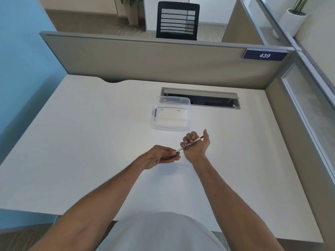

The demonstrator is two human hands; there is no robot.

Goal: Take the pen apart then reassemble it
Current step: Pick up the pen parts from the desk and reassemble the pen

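Observation:
A slim pen [191, 142] with a dark barrel and a pale end is held slanted above the white desk [90, 142], between both hands. My right hand [196, 146] is palm-up with its fingers curled over the dark barrel; the pen's dark end sticks out past the thumb. My left hand [161, 156] pinches the pale lower end between thumb and fingertips. Whether the pen's parts are joined or separated under the fingers is hidden.
A clear plastic box [171, 114] stands on the desk just beyond my hands. Behind it a cable slot [201, 97] is open in the desk. Grey partition walls [145, 57] close the back and right sides.

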